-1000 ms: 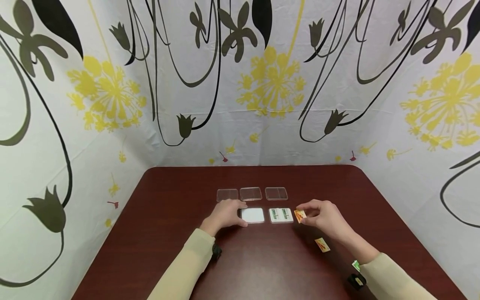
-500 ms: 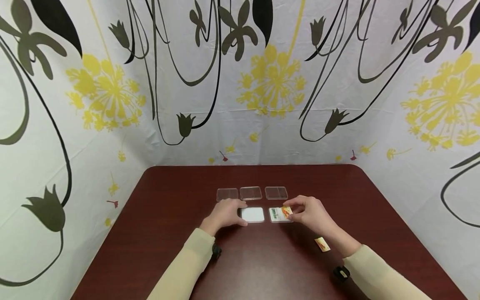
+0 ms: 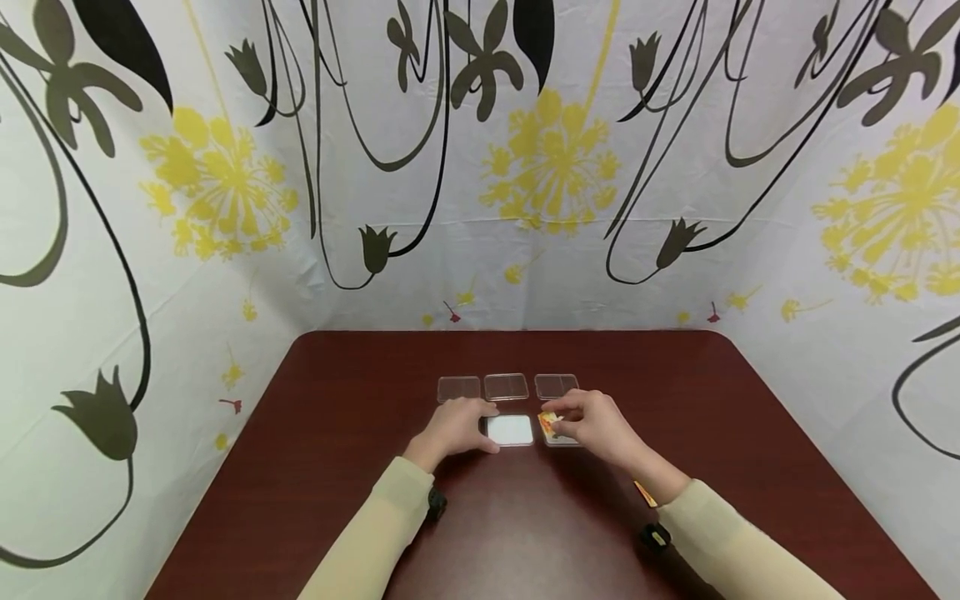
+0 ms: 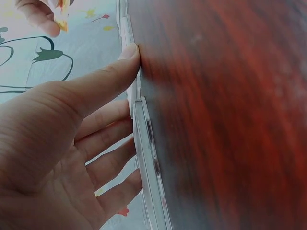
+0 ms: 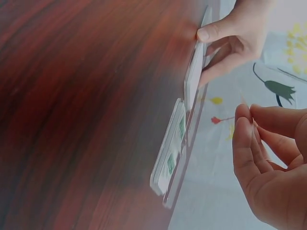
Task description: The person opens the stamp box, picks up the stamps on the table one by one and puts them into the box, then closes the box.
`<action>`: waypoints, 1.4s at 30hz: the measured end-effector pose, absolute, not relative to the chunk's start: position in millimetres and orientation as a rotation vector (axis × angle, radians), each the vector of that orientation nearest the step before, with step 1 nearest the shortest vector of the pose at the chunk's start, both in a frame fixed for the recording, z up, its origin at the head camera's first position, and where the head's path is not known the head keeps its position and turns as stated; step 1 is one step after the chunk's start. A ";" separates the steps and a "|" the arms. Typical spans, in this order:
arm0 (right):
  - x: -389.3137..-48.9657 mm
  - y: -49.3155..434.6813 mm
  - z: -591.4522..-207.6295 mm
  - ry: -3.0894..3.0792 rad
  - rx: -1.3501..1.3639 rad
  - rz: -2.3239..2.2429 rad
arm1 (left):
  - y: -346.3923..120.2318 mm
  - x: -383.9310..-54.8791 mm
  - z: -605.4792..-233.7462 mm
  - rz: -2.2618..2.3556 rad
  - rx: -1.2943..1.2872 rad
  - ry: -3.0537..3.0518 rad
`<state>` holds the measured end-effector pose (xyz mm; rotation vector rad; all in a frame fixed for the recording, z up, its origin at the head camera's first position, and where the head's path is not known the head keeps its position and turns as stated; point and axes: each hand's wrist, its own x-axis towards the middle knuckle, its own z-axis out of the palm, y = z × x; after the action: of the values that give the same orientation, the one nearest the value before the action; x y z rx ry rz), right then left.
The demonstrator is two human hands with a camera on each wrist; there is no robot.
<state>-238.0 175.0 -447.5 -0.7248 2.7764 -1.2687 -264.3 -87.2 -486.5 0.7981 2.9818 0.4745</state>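
Note:
My right hand (image 3: 600,427) pinches a small orange-and-yellow printed card (image 3: 547,422) between thumb and fingertips. The card hangs above the left part of a shallow clear case (image 3: 562,443). In the right wrist view, green-printed white pieces (image 5: 171,165) lie inside that case. My left hand (image 3: 454,429) grips the neighbouring white-filled case (image 3: 510,430) at its left end, thumb on the near edge and a finger at the far edge. Another thin case (image 4: 149,163) lies under the left hand's outer fingers in the left wrist view; from the head it is hidden.
Three clear rectangular covers (image 3: 506,387) lie in a row behind the cases. A second orange card (image 3: 645,493) lies partly hidden by the right forearm on the dark red table (image 3: 510,533). Patterned cloth (image 3: 525,283) hangs around the table's far side.
My right hand has carried the orange card leftward, from beside the right case to above its left part. The left hand has stayed at the white-filled case.

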 end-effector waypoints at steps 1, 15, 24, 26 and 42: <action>-238.9 173.2 -448.4 2.777 -0.727 -1.273 | -86.8 -264.7 -486.7 0.472 0.798 2.985; -255.0 139.9 -464.4 2.889 -0.635 -1.223 | -85.0 -265.5 -486.2 0.493 0.760 2.955; -262.3 128.8 -474.0 2.920 -0.646 -1.166 | -85.6 -264.3 -485.8 0.482 0.777 2.954; -263.6 127.6 -475.7 2.903 -0.615 -1.164 | -85.6 -264.4 -485.7 0.482 0.777 2.955; -265.1 116.8 -478.7 2.993 -0.574 -0.976 | -85.4 -262.3 -485.3 0.483 0.768 2.961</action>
<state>-265.1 116.8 -478.7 -0.5737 2.9931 -0.9765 -262.3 -85.4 -485.3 0.7685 2.9613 0.4832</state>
